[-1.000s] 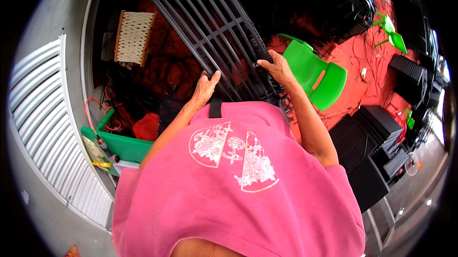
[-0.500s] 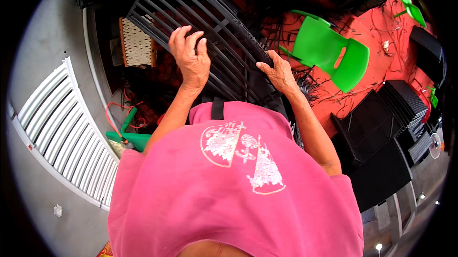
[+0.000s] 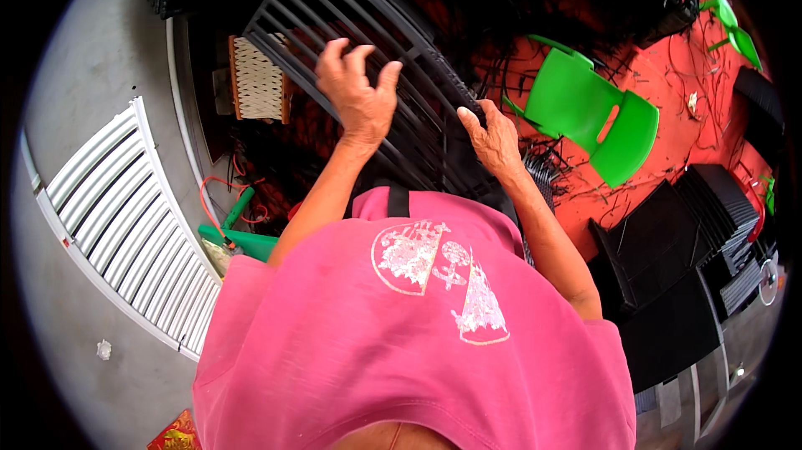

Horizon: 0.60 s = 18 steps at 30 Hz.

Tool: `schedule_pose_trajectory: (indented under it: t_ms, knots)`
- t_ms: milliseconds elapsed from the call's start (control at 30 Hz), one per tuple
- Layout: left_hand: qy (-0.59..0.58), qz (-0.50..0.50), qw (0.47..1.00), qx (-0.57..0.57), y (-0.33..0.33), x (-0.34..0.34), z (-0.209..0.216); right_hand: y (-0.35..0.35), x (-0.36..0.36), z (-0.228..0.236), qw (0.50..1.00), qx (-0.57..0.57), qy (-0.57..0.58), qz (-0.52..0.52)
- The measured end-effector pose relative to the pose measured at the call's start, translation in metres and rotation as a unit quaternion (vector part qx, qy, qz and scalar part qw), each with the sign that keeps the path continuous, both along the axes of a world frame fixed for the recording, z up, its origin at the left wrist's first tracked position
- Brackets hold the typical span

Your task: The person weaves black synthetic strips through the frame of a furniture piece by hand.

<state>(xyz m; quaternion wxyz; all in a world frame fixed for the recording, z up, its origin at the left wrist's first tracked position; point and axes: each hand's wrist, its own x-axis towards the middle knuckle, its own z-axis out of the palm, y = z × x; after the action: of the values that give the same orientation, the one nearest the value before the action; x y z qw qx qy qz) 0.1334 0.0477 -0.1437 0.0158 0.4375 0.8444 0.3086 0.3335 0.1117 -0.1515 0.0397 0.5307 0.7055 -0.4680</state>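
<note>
A black slatted frame (image 3: 334, 15), with long parallel bars and a thick side rail, leans in front of me at a slant. My left hand (image 3: 359, 95) is over its bars, fingers bent and spread apart, holding nothing that I can see. Whether the fingertips touch the bars I cannot tell. At the near end of the thick rail, my right hand (image 3: 494, 141) grips the frame's edge, thumb on top. Its palm side and whatever lies under the fingers are hidden. Dark material covers part of that rail.
A green plastic chair (image 3: 576, 99) lies on the red floor (image 3: 660, 74) among scattered black strips. Stacked black panels (image 3: 660, 241) stand at right. On the left are a white slatted panel (image 3: 125, 208), a woven wooden-framed piece (image 3: 259, 78) and a green bar (image 3: 251, 244) with a red hose.
My left hand has shifted right over the bars, its thumb spreading away from the fingers. My right hand stays at the frame's edge. The whole view has moved slightly.
</note>
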Motion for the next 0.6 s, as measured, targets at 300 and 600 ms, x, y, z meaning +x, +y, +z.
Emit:
schedule_pose_trajectory:
  t_ms: [300, 600]
  knots:
    - [-0.467, 0.234, 0.852, 0.037, -0.028, -0.155, -0.039, 0.036, -0.007, -0.004, 0.995, 0.024, -0.047, 0.09]
    - [-0.499, 0.062, 0.863, 0.045, 0.01, -0.23, -0.057, 0.032, -0.003, -0.002, 0.998, 0.043, -0.035, -0.006]
